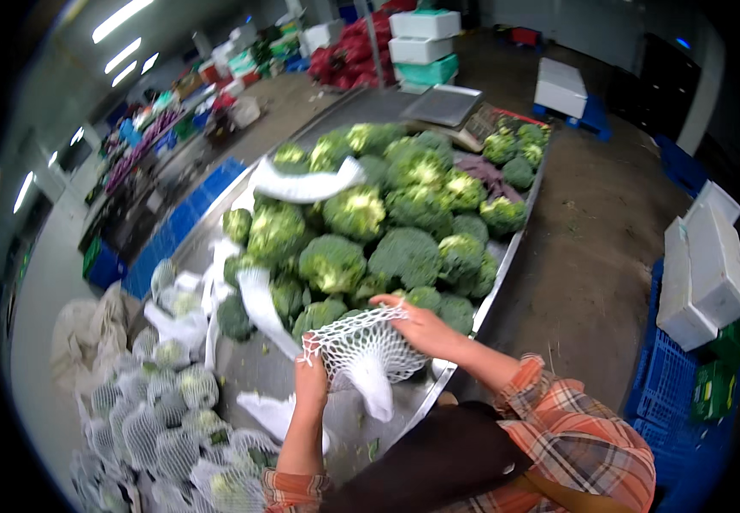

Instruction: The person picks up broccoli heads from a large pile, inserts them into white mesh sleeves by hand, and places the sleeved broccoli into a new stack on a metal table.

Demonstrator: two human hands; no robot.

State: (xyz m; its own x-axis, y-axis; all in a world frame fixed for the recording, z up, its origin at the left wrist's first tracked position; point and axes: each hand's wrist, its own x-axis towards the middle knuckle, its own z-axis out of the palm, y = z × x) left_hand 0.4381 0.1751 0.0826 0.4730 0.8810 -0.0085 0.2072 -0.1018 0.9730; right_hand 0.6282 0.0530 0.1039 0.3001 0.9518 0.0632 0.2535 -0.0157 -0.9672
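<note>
Both hands stretch the mouth of a white foam net sleeve (370, 353) over the near edge of a metal table (248, 365). My left hand (312, 375) grips its left rim, and my right hand (418, 327) holds the right rim with the fingers partly inside the mesh. The sleeve's narrow tail hangs down. Just beyond it lies a large heap of bare broccoli heads (405, 256), with loose white net sleeves (309, 183) on top and beside it. At the lower left, many broccoli heads in net sleeves (146, 433) are piled up.
A metal tray (444, 106) stands at the table's far end. White foam boxes (703, 276) rest over blue plastic crates (671, 378) on the right. Red net sacks (357, 54) and stacked boxes are in the background. A beige cloth (88, 340) lies at the left.
</note>
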